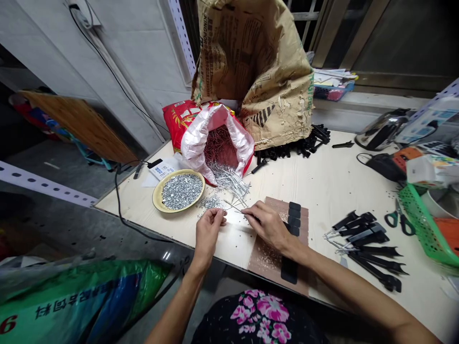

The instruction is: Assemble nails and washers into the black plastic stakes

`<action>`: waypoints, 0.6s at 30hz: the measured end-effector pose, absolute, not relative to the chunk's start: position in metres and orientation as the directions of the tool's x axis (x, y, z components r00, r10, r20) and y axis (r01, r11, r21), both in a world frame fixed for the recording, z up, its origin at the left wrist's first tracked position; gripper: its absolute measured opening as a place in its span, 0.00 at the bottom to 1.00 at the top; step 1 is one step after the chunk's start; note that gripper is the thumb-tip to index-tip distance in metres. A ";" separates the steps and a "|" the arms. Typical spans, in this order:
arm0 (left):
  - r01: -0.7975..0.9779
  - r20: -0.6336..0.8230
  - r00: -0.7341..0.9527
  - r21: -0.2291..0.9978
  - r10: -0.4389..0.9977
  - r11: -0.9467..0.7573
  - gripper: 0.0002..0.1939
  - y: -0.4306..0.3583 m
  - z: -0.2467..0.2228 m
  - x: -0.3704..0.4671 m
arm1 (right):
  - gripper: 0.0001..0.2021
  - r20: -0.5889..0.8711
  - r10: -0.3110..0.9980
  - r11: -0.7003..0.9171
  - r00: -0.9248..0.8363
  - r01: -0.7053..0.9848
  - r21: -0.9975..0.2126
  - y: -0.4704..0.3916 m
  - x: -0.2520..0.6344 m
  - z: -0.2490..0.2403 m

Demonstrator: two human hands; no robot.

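Observation:
Near the table's front edge my left hand [210, 229] is closed in a pinch. What its fingertips hold is too small to make out. Facing it, my right hand [267, 224] grips a thin metal rod [236, 210] that points toward the left fingers. Small loose metal pieces [211, 201] lie just beyond my left hand, beside a yellow bowl [157, 200] heaped with metal nuts or washers [182, 191]. Long silvery rods [233, 184] spill from a red and white sack [191, 138]. Under my right forearm is a brown board [263, 258] with black pads [294, 215].
Black handles with metal rods [366, 243] lie at right, near scissors [399, 220] and a green basket [419, 224]. A large paper sack [279, 114] stands behind, with black plastic parts [315, 141] under it. A kettle [382, 129] stands at the back right. A cable [120, 210] hangs over the left edge.

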State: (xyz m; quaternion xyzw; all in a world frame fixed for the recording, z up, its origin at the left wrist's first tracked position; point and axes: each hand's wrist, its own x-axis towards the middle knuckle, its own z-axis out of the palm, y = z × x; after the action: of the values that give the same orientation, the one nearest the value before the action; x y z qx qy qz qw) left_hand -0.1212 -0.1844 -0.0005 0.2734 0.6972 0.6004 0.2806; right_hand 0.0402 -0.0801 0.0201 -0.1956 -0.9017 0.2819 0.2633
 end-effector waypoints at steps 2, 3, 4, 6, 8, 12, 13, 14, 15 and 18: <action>-0.284 -0.216 -0.651 0.958 0.728 0.030 0.15 -0.180 0.007 -0.109 | 0.12 0.365 0.494 0.766 -0.789 0.196 -0.612 -0.084 0.035 0.022; -0.382 -0.258 -0.631 0.924 0.732 -0.004 0.16 -0.177 0.009 -0.104 | 0.12 0.366 0.494 0.766 -0.789 0.195 -0.613 -0.085 0.034 0.022; -0.444 -0.284 -0.617 0.896 0.734 -0.027 0.16 -0.174 0.012 -0.100 | 0.12 0.366 0.494 0.765 -0.789 0.195 -0.614 -0.085 0.033 0.023; -0.501 -0.301 -0.600 0.864 0.741 -0.054 0.15 -0.170 0.015 -0.094 | 0.12 0.361 0.501 0.762 -0.787 0.204 -0.614 -0.085 0.033 0.023; -0.512 -0.296 -0.597 0.856 0.746 -0.071 0.14 -0.167 0.016 -0.092 | 0.13 0.355 0.510 0.760 -0.783 0.217 -0.613 -0.083 0.036 0.022; -0.493 -0.266 -0.601 0.866 0.754 -0.087 0.13 -0.164 0.017 -0.090 | 0.12 0.344 0.527 0.766 -0.777 0.260 -0.588 -0.081 0.040 0.024; -0.488 -0.259 -0.596 0.868 0.760 -0.087 0.13 -0.163 0.017 -0.090 | 0.12 0.339 0.530 0.773 -0.777 0.278 -0.571 -0.081 0.041 0.025; -0.483 -0.253 -0.591 0.872 0.766 -0.084 0.13 -0.163 0.016 -0.091 | 0.12 0.334 0.531 0.782 -0.779 0.298 -0.548 -0.082 0.042 0.027; -0.477 -0.250 -0.587 0.875 0.770 -0.079 0.12 -0.163 0.016 -0.091 | 0.13 0.330 0.533 0.792 -0.779 0.322 -0.519 -0.082 0.043 0.029; -0.458 -0.257 -0.566 0.888 0.783 -0.040 0.14 -0.162 0.015 -0.092 | 0.13 0.336 0.540 0.821 -0.771 0.395 -0.413 -0.084 0.046 0.033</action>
State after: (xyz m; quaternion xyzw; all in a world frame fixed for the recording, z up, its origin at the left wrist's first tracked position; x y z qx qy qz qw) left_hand -0.0915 -0.1616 0.0145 0.1522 0.5350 0.7049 0.4403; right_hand 0.0464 -0.0843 0.0331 -0.2521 -0.9272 0.1613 0.2252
